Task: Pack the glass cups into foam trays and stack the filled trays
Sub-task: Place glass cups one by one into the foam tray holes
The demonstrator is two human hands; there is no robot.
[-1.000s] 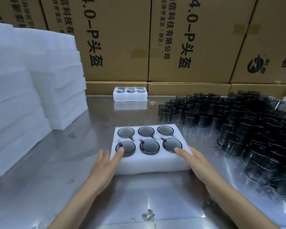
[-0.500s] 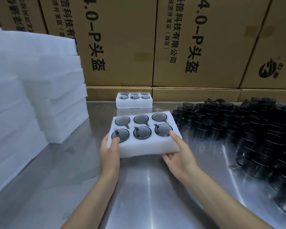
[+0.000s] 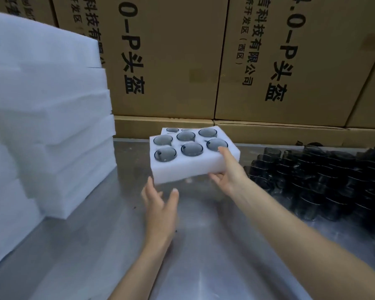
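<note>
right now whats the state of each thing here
filled foam tray: six cups in it, lifted off the table, tilted
right hand: grips the tray's right end
left hand: open, below the tray, not touching
second filled tray: behind, mostly hidden
loose glass cups: unpacked, clustered on the table
empty foam trays: stacked at left

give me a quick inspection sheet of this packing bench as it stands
surface: steel table, shiny, a few dark specks
job's things: filled foam tray off the table, tilted, six cups; second filled tray behind it; loose glass cups at right
clutter: nothing seen
hands: right hand grips the tray's right end; left hand open, below the tray
cables: nothing seen
surroundings: empty foam stacks left; cardboard boxes behind
</note>
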